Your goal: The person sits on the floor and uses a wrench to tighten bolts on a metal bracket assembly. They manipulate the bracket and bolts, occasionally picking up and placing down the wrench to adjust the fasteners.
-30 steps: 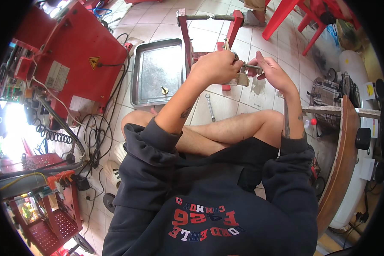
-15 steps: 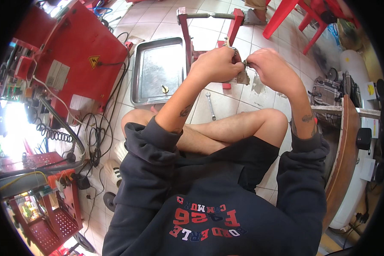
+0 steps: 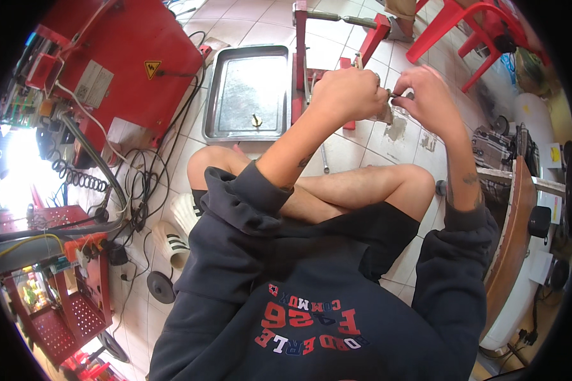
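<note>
My left hand (image 3: 351, 95) is closed round a worn metal part (image 3: 382, 114) at the red metal stand (image 3: 300, 76). Its palm and knuckles hide most of that part. Just to the right, the thumb and forefinger of my right hand (image 3: 431, 101) pinch a small dark piece (image 3: 396, 96) beside the left fingertips. Whether that piece is joined to the metal part I cannot tell. A combination wrench (image 3: 325, 160) lies on the tiles beneath my left forearm, partly covered by it.
Left of the stand is a shallow metal tray (image 3: 213, 95) with a small brass-coloured fitting (image 3: 256, 120) in it. A red machine cabinet (image 3: 127, 57) and black cables (image 3: 147, 184) stand farther left. A red plastic chair (image 3: 448, 28) is at the far right, near another person's foot (image 3: 400, 30).
The whole view has shifted, so the stand, tray and cabinet sit farther right in the picture. Both hands stay at the stand; the right hand's fingers are a little more spread.
</note>
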Tool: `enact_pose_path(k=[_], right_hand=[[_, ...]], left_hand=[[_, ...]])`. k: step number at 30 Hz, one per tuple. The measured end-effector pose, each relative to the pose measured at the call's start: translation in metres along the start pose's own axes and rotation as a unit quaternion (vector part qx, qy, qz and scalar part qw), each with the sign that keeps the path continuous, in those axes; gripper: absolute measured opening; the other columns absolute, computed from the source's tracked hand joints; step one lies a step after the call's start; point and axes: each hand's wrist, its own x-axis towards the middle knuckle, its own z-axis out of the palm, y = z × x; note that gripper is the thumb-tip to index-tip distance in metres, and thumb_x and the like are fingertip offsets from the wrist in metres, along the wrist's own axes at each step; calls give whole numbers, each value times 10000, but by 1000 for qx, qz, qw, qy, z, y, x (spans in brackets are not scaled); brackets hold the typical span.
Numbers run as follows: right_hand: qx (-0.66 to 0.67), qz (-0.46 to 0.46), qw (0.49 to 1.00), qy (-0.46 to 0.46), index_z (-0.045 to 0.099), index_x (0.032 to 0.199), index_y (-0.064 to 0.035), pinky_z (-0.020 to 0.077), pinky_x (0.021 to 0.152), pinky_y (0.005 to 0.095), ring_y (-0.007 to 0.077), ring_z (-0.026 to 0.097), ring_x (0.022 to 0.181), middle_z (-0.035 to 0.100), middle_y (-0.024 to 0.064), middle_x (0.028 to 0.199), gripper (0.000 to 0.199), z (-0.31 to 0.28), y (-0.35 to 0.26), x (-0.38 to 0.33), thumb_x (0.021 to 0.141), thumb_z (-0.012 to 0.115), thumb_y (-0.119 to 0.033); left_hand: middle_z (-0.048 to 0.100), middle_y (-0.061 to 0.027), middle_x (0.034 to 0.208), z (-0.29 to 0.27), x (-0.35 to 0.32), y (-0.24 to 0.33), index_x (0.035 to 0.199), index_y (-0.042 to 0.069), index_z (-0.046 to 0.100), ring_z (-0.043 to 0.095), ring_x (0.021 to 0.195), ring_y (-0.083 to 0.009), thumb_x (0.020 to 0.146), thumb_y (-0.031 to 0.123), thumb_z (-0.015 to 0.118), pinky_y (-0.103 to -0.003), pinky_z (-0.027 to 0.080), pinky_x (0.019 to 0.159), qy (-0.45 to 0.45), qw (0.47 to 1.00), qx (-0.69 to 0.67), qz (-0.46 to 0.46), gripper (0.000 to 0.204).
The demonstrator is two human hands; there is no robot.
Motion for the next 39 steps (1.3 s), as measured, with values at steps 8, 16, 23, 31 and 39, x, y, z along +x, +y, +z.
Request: enact_pose_path(k=[8,16,23,31,39], right_hand=[[31,-14,999,-10,654,882,-35,471,843,413,321,609,920,657,136,873,182,9,3,-8,734,744,-90],[40,93,995,-14,655,861,-29,476,852,417,346,628,863,680,143,853,74,-13,-30,4,799,675,-65],[91,100,988,-70,686,965,-52,484,816,415,308,630,860,685,112,834,233,1,-12,7,740,742,-61],[-7,-43,998,50,678,847,-33,474,776,444,347,617,819,658,155,804,189,18,-5,-12,680,765,-50],[-73,38,996,16,672,886,-58,452,835,431,301,638,861,671,112,811,119,4,-27,-1,780,714,-92]], left_hand=[[696,-200,935,1,1,1,928,37,696,664,896,-382,880,310,451,-477,515,844,-4,1000,-2,10,370],[685,-218,911,5,1,-6,886,3,670,652,891,-401,878,275,441,-501,504,825,21,1000,-6,22,355],[682,-224,924,5,1,-4,894,0,658,652,890,-399,870,259,452,-503,507,815,25,999,-3,19,332],[683,-221,921,2,0,0,885,12,670,654,893,-397,865,252,460,-500,510,818,18,1000,-8,20,320],[688,-210,875,5,-1,-4,877,17,691,664,845,-397,836,211,481,-497,527,787,46,999,-3,28,289]])
